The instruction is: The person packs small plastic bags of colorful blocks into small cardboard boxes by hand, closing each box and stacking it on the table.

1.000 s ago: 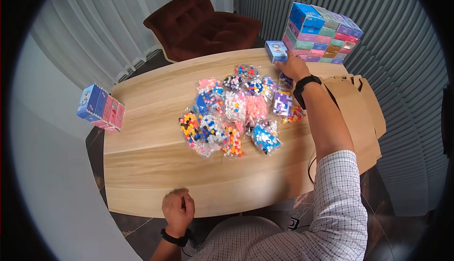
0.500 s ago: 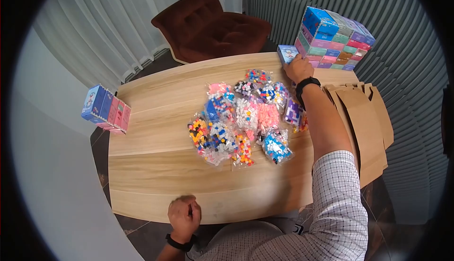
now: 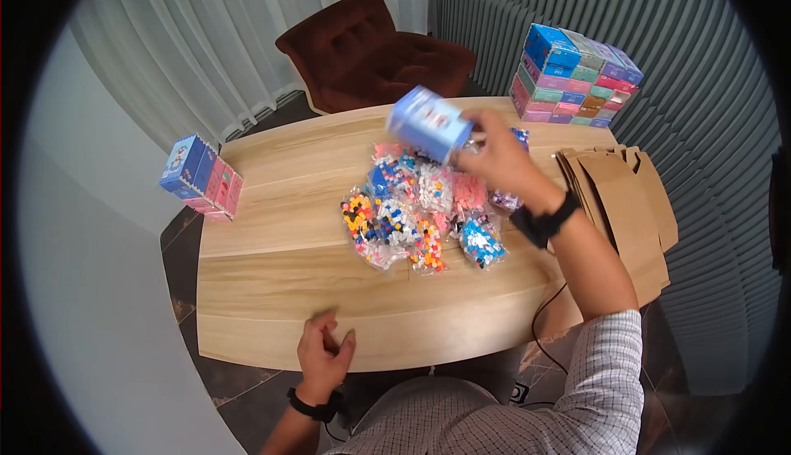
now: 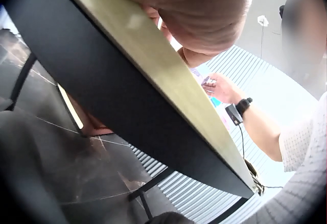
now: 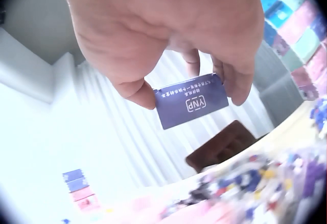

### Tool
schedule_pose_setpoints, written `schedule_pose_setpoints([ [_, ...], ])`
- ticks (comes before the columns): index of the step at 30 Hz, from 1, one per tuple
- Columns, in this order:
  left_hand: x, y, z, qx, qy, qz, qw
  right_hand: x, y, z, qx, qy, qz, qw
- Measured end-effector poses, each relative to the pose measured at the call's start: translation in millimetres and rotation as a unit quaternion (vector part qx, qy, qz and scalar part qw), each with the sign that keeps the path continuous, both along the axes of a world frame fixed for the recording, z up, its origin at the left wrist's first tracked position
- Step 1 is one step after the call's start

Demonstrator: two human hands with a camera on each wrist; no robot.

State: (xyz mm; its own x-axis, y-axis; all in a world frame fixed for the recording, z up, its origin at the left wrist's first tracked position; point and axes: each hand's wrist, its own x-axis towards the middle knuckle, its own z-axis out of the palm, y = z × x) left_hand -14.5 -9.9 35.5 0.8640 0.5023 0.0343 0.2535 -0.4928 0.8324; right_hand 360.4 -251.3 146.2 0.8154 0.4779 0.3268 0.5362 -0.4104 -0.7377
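Observation:
My right hand (image 3: 507,158) grips a small blue box (image 3: 430,123) by its near end and holds it above the table. In the right wrist view the thumb and fingers pinch the end panel of the box (image 5: 191,101), which bears white print. Below lies a heap of clear bags of colourful plastic bricks (image 3: 435,187). My left hand (image 3: 324,350) rests by the table's front edge with its fingers loosely curled around nothing. The left wrist view catches the left hand (image 4: 199,14) from its underside, close over the table edge.
A tall stack of coloured boxes (image 3: 573,76) stands at the back right. Blue and pink boxes (image 3: 202,177) are lined up at the table's left edge. Flattened brown cardboard (image 3: 628,208) lies at the right. A brown chair (image 3: 379,56) stands behind the wooden table (image 3: 280,290).
My right hand has lifted the blue box from beside the stack and carried it left, over the bags. The left hand has loosened slightly, its thumb now apart from the fingers.

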Motion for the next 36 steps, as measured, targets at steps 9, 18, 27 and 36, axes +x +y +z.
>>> schedule_pose_setpoints([
  [9,4.9,11.4,2.8,0.043,-0.068,-0.2,0.976,-198.9,13.5,-25.9,-0.12,-0.006,0.337,0.934],
  [18,3.8,4.1,-1.1,-0.14,-0.051,-0.231,0.962,-219.1,-1.7,-19.2,0.027,0.054,0.302,0.952],
  [27,4.1,0.2,-14.4,-0.284,-0.091,-0.196,0.934,-240.6,-11.8,-53.5,0.107,0.163,0.231,0.953],
  [36,4.7,-7.4,-14.7,-0.151,-0.096,-0.176,0.968,-243.9,-12.4,-50.0,0.082,0.09,0.18,0.976],
])
